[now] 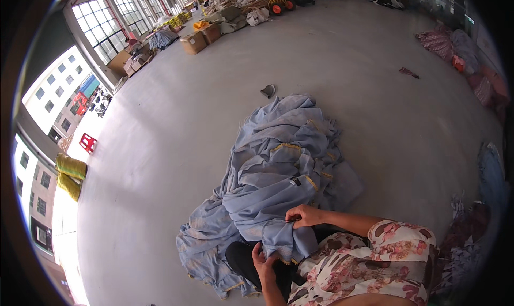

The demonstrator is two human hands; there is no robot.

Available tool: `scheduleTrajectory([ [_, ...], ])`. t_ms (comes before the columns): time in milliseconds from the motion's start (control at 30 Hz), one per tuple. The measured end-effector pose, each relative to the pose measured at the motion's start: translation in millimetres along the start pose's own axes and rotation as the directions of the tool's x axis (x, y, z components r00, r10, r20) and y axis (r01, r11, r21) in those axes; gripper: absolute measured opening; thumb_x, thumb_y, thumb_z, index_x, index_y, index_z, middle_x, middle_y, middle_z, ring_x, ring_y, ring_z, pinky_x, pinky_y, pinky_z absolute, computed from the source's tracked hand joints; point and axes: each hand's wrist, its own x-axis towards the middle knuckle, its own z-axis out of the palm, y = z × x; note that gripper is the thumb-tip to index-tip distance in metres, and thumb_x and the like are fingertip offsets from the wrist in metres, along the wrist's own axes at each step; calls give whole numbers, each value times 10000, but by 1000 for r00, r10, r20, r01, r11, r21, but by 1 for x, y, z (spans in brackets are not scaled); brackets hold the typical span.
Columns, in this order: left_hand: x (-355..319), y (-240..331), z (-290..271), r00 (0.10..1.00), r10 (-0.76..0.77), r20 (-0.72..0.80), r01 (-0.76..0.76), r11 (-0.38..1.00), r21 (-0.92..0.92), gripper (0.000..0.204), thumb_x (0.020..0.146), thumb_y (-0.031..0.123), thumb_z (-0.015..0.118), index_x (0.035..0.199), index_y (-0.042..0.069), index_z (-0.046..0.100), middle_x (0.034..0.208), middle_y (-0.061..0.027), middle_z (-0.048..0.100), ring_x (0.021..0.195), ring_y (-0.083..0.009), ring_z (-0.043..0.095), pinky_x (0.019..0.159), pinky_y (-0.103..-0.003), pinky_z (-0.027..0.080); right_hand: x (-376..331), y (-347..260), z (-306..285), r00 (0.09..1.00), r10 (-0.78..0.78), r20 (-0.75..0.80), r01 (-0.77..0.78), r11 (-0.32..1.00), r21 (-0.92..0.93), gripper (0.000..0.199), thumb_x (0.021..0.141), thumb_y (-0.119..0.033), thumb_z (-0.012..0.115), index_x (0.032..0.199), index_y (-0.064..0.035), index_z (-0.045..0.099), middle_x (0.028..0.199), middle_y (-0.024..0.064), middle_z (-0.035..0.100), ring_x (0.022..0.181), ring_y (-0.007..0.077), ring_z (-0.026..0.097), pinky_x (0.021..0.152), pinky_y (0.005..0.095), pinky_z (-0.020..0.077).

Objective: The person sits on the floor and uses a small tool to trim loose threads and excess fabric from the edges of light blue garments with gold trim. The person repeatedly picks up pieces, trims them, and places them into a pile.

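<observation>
A big heap of light blue cloth (pixel 267 167) with yellow scalloped edging lies on the floor in front of me, and part of it drapes over my lap. My right hand (pixel 304 216) is closed in a pinch on a fold of this cloth. Lower and to the left, my left hand (pixel 263 260) has its fingers bent at the cloth's border beside my dark-trousered knee, gripping it near the yellow edging. A small dark label (pixel 295 182) shows on the cloth above my right hand. The undersides of both hands' fingertips are hidden.
A grey scrap (pixel 267 91) lies just beyond the heap. Cardboard boxes (pixel 194 42) and piled bundles stand far off, near a yellow hand truck (pixel 277 1). On the left are a red stool (pixel 88 142) and yellow sacks (pixel 69 175); pink bundles (pixel 436 43) line the right wall.
</observation>
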Motion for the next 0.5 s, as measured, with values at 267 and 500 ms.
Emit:
scheduleTrajectory([
  [267,-20,-9,-16,989,-132,62,128,990,57,406,624,-48,671,1022,-26,596,948,-80,643,854,-179,616,830,-311,464,-4,1,6,994,-48,-94,43,997,-56,231,725,-57,666,936,0,592,819,27,604,763,86,547,702,241,436],
  [500,-30,23,-31,997,67,-26,-70,989,-128,319,774,23,616,1079,76,542,924,-49,623,870,-221,604,783,-323,490,-3,-20,11,988,-109,-107,83,971,-223,294,733,-107,683,1010,-68,594,842,37,611,708,127,566,685,279,460],
])
